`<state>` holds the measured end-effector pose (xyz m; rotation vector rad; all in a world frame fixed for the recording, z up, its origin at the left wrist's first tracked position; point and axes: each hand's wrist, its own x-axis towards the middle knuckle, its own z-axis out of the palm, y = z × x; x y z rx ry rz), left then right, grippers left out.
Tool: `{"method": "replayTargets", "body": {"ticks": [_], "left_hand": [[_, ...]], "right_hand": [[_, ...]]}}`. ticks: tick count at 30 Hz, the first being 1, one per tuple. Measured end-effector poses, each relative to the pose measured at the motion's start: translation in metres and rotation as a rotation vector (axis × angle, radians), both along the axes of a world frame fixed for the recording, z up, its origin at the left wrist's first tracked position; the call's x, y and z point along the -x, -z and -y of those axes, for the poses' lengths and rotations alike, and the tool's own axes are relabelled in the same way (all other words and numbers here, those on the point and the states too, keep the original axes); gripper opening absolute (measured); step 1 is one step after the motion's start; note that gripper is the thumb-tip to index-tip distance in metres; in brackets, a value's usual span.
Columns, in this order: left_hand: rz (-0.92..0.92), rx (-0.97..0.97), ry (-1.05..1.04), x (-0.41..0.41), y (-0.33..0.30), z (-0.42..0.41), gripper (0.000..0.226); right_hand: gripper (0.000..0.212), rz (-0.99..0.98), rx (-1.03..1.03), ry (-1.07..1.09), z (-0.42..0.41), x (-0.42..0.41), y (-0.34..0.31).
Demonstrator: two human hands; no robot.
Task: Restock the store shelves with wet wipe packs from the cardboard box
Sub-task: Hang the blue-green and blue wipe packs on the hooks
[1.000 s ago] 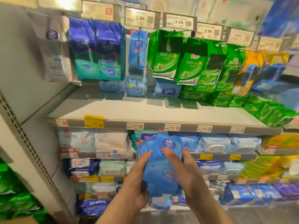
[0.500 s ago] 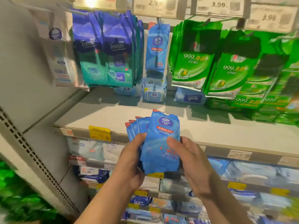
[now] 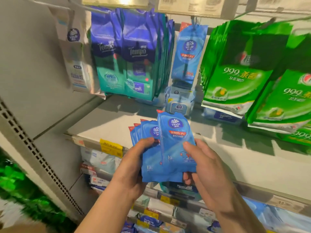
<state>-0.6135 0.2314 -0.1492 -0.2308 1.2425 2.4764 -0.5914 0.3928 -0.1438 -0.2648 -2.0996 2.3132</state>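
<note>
Up front, grey shelf point(image 3: 107, 125) – left hand point(image 3: 134, 165), right hand point(image 3: 207, 174) both gripping blue wipe packs point(image 3: 175, 148).

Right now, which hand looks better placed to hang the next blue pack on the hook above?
Probably the right hand: it pinches the front pack apart from the fan of blue packs that the left hand grips, and the hanging blue pack is right above it.
</note>
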Motion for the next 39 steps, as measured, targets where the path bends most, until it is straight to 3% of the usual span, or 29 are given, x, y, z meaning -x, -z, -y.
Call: {"method": "replayTargets", "body": {"ticks": [4,7,15,18,24,39], "left_hand": [[-0.021,-0.079,0.044,0.02,0.003,0.011,0.04],[-0.037,-0.146,0.062,0.029,0.002,0.023,0.032],[-0.042,-0.13,0.145,0.05,0.0,0.041,0.023],[-0.06,-0.119,0.183,0.052,0.001,0.043,0.032],[-0.04,-0.131,0.203,0.057,-0.005,0.043,0.029],[0.015,-0.139,0.188,0.068,-0.003,0.051,0.028]], "right_hand": [[0.015,-0.095,0.017,0.017,0.014,0.012,-0.004],[0.022,-0.236,-0.005,0.085,0.029,0.016,-0.009],[0.009,-0.545,-0.157,0.26,0.049,0.009,-0.053],[0.009,-0.577,-0.161,0.274,0.052,0.011,-0.07],[0.023,-0.636,-0.128,0.294,0.055,0.019,-0.094],[0.006,-0.54,-0.027,0.401,0.055,0.048,-0.088]]}}
